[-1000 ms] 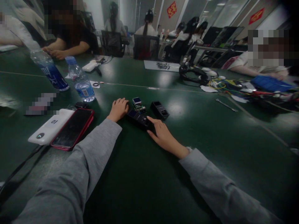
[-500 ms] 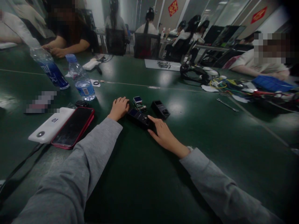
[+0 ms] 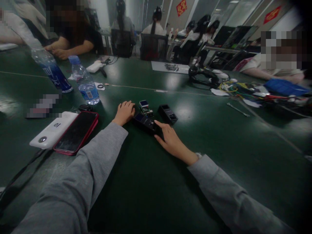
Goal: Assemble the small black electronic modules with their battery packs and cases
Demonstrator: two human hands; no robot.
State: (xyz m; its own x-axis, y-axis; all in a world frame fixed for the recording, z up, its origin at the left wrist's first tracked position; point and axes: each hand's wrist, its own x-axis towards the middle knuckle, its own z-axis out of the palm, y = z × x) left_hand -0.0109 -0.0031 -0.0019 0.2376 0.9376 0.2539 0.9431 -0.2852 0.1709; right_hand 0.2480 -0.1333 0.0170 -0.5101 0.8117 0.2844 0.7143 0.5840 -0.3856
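A long black device (image 3: 145,122) lies on the dark green table (image 3: 156,175) between my two hands. My left hand (image 3: 124,112) rests at its far-left end with fingers curled against it. My right hand (image 3: 170,140) lies at its near-right end, index finger stretched along the device's edge, other fingers hidden beneath. Just behind the device sits a small green circuit board with a blue screen (image 3: 144,108). An open black casing (image 3: 167,114) lies to the right of the board. Both arms wear grey sleeves.
A red-cased phone (image 3: 76,132) and a white power bank (image 3: 52,130) lie at left, with two water bottles (image 3: 84,81) behind them. Black headphones (image 3: 203,76), wires and a metal tool (image 3: 238,109) lie at right. Other people sit around the table.
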